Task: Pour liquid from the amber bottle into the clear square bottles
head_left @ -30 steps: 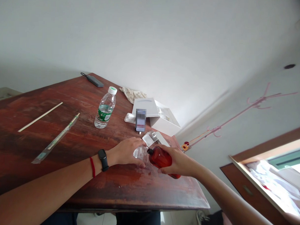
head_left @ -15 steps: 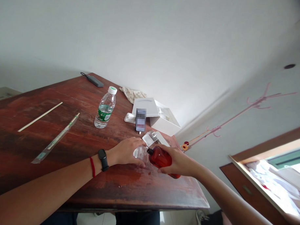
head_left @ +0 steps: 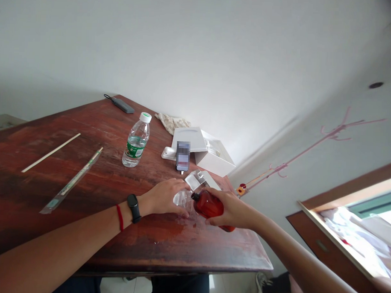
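Note:
My right hand [head_left: 225,209] is wrapped round a reddish-amber bottle [head_left: 209,205], tilted well over with its dark mouth toward the left. That mouth is at the rim of a clear cup [head_left: 182,199], which my left hand [head_left: 168,198] grips from the left side. Glare and my fingers hide how much is in the cup. Below it on the wood lies a wet patch [head_left: 170,231]. Upright to the left stands a plastic water bottle [head_left: 136,142] with a green label and a white cap, partly filled.
On the wooden table [head_left: 94,181] are a bare chopstick [head_left: 50,153], wrapped chopsticks [head_left: 72,180], and a grey case [head_left: 121,104]. A propped phone [head_left: 182,156], an open white box [head_left: 214,162], a cloth [head_left: 170,121] and a clear-and-white package [head_left: 197,179] stand beyond my hands.
The view has shifted very slightly. Both hands, the tilted bottle and the cup keep the same positions.

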`<action>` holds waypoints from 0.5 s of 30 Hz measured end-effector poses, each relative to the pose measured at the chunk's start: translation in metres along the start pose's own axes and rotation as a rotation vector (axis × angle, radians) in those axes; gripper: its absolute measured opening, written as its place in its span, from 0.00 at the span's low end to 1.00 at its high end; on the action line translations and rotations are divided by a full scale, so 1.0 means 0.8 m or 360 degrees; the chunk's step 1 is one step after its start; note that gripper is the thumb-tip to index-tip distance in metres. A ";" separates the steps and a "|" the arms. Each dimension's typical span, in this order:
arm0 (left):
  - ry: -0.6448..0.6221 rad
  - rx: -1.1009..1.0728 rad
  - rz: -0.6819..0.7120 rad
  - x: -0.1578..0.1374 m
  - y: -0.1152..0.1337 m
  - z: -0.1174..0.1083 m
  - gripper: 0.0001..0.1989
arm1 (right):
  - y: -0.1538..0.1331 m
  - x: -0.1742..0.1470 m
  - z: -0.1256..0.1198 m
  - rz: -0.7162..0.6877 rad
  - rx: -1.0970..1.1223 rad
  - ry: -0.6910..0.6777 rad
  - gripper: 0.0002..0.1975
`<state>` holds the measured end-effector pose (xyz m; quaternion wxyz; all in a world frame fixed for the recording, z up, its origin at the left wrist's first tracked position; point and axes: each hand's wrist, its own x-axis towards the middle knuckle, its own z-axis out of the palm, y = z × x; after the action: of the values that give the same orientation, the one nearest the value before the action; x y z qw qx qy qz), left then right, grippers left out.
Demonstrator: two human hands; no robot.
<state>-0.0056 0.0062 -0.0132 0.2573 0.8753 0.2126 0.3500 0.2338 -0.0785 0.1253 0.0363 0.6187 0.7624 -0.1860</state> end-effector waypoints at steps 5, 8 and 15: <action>0.0010 0.0007 0.0000 0.000 -0.001 0.000 0.39 | -0.005 -0.001 -0.002 0.0019 -0.0019 -0.0015 0.40; 0.0021 0.0015 0.0004 0.000 -0.002 0.001 0.40 | -0.005 -0.001 -0.002 0.0008 -0.0026 -0.0019 0.38; 0.0027 0.0014 0.0010 0.000 -0.001 0.001 0.39 | -0.005 -0.001 -0.003 0.0006 -0.0042 -0.0016 0.38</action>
<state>-0.0053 0.0067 -0.0144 0.2505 0.8741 0.2135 0.3573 0.2302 -0.0789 0.1283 0.0485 0.6186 0.7635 -0.1791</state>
